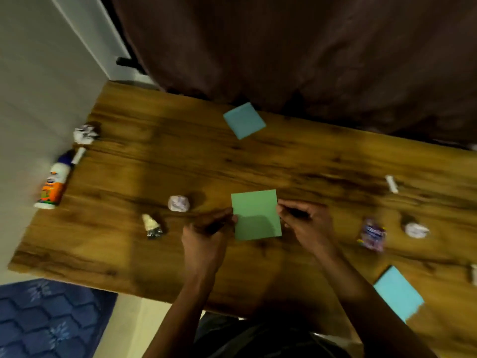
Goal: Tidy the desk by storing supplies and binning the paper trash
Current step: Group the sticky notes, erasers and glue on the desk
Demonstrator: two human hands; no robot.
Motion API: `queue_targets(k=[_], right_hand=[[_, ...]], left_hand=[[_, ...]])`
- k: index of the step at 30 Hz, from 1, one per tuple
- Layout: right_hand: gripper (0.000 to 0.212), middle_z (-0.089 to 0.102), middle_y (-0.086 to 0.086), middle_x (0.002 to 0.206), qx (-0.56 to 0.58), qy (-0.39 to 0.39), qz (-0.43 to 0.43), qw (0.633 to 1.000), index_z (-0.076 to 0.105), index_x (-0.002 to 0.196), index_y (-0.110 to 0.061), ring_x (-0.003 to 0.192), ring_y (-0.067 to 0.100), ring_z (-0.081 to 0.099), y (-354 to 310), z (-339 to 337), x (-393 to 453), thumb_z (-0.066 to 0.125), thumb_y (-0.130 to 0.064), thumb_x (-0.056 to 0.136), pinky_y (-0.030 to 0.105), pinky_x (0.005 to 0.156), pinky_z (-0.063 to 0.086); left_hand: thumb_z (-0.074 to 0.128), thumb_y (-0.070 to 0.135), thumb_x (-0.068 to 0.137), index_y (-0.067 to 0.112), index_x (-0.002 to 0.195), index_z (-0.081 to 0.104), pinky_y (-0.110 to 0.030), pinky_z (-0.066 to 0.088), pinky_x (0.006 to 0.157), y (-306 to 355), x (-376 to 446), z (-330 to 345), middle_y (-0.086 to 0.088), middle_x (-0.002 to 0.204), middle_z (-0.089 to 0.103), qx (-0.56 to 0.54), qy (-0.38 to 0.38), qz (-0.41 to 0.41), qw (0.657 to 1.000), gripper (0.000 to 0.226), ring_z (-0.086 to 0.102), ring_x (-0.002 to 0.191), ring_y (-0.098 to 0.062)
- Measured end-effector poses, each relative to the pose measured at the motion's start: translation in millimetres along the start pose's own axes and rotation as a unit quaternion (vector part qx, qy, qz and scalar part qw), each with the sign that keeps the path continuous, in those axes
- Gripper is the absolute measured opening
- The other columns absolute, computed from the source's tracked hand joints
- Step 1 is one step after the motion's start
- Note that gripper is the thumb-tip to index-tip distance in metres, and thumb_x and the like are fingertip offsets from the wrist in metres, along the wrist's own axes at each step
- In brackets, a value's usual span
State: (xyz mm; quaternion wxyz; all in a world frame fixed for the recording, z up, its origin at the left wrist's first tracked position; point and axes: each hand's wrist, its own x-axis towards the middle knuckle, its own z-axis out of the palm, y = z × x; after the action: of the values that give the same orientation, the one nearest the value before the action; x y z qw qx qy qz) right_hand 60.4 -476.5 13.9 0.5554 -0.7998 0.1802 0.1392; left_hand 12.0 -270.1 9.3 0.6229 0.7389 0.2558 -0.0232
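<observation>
Both hands meet at a green note (255, 215) lying flat near the middle of the desk (154, 254). The left hand (204, 241) has its fingertips at the note's left edge, and the right hand (304, 226) has its curled fingers at the right edge. This looks like a two-sided pinch to lift a thin sheet that gives little to grab from above, though blur keeps me from saying whether either hand has closed on the paper or only touches it. Each hand also seems to have something dark and slim under its fingers, perhaps a pen, perhaps only shadow; I cannot tell. The rest of the clutter lies scattered and apart. One blue note (244, 120) lies at the far edge by the curtain (309, 47), and a second blue note (397, 293) at the near right is partly covered by the right forearm. Crumpled paper balls sit at far left (85, 134), just left of the green note (178, 203), and at right (416, 229). A glue bottle (55, 183) lies on its side at the left edge, overhanging it. A small clip-like thing (152, 226), a wrapper (373, 235) and a white stub (391, 184) are too smeared to name surely. No bin or storage box shows in view.
</observation>
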Motion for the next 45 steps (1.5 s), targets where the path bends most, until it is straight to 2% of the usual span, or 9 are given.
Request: queue_targets(k=[2,6,12,15,19,23,31,38,45], right_hand=[[0.022,0.079,-0.002,0.099,0.006,0.027,-0.007,1.000,0.079,0.108,-0.016,0.084,0.010,0.075,24.2,-48.5,-23.2,0.079,-0.018,0.086,0.021,0.067,0.060],[0.016,0.079,0.000,0.083,0.001,0.085,0.012,0.996,0.082,0.099,-0.016,0.074,0.018,0.077,82.0,-123.5,-71.2,0.081,-0.013,0.084,0.041,0.078,0.064],[0.013,0.079,-0.011,0.088,-0.054,0.151,0.060,0.985,0.082,0.095,-0.028,0.073,-0.001,0.072,157.4,-193.2,-118.8,0.081,-0.023,0.082,0.027,0.072,0.060],[0.016,0.079,-0.008,0.090,-0.050,0.165,0.070,0.983,0.082,0.099,-0.025,0.074,0.003,0.073,179.7,-221.4,-129.5,0.081,-0.027,0.084,0.035,0.072,0.062],[0.017,0.079,-0.005,0.089,-0.042,0.215,0.098,0.971,0.082,0.102,-0.024,0.072,0.009,0.073,207.4,-266.9,-137.4,0.078,-0.027,0.086,0.040,0.071,0.063],[0.019,0.078,-0.004,0.092,-0.072,0.239,0.106,0.962,0.080,0.107,-0.023,0.072,0.010,0.072,234.5,-308.5,-140.1,0.073,-0.027,0.090,0.035,0.070,0.061],[0.020,0.077,-0.007,0.106,-0.066,0.249,0.138,0.956,0.078,0.112,-0.022,0.083,0.005,0.071,276.4,-360.4,-140.4,0.068,-0.022,0.094,0.026,0.072,0.060],[0.022,0.075,-0.004,0.111,-0.078,0.255,0.138,0.954,0.077,0.115,-0.018,0.087,0.005,0.067,294.2,-374.8,-133.9,0.068,-0.022,0.095,0.011,0.068,0.047],[0.020,0.072,-0.002,0.109,-0.175,0.242,0.086,0.950,0.076,0.111,-0.016,0.082,0.009,0.066,295.1,-375.6,-123.3,0.065,-0.025,0.097,0.021,0.069,0.053]], left_hand=[[0.084,0.016,0.084,0.032,0.097,0.083,-0.039,0.064,0.082,0.4,-23.6,35.7,0.011,0.097,0.079,0.050,-0.021,0.021,0.998,0.021,0.077,0.090,-0.011],[0.084,0.015,0.084,0.047,0.087,0.074,-0.018,0.060,0.073,-6.0,-75.9,99.2,0.030,0.076,0.073,0.137,-0.106,0.057,0.983,0.033,0.073,0.075,0.006],[0.086,0.017,0.082,0.047,0.075,0.071,-0.021,0.059,0.071,-31.8,-133.5,172.3,0.035,0.072,0.070,0.179,-0.191,-0.003,0.965,0.033,0.070,0.073,0.010],[0.086,0.017,0.081,0.040,0.079,0.077,-0.033,0.063,0.071,-38.6,-146.8,205.1,0.018,0.083,0.078,0.180,-0.225,-0.050,0.956,0.025,0.075,0.073,-0.005],[0.083,0.010,0.084,0.029,0.086,0.076,-0.028,0.061,0.059,-34.7,-167.5,262.6,0.005,0.090,0.078,0.192,-0.282,-0.068,0.938,0.021,0.076,0.067,-0.007],[0.084,0.014,0.083,0.027,0.090,0.081,-0.040,0.066,0.071,-31.4,-180.4,316.6,0.008,0.085,0.080,0.223,-0.327,-0.062,0.916,0.015,0.078,0.075,-0.012],[0.074,0.004,0.091,0.009,0.113,0.075,-0.035,0.064,0.083,-39.1,-201.3,380.2,-0.006,0.096,0.081,0.196,-0.412,-0.172,0.873,0.023,0.079,0.087,-0.017],[0.070,0.002,0.092,0.013,0.125,0.071,-0.038,0.060,0.096,-40.6,-220.0,394.4,-0.002,0.110,0.078,0.183,-0.420,-0.187,0.869,0.035,0.075,0.104,-0.016],[0.078,0.026,0.075,0.022,0.119,0.075,-0.042,0.060,0.097,-38.3,-228.1,395.5,0.006,0.108,0.078,0.202,-0.396,-0.167,0.880,0.044,0.073,0.103,-0.013]])
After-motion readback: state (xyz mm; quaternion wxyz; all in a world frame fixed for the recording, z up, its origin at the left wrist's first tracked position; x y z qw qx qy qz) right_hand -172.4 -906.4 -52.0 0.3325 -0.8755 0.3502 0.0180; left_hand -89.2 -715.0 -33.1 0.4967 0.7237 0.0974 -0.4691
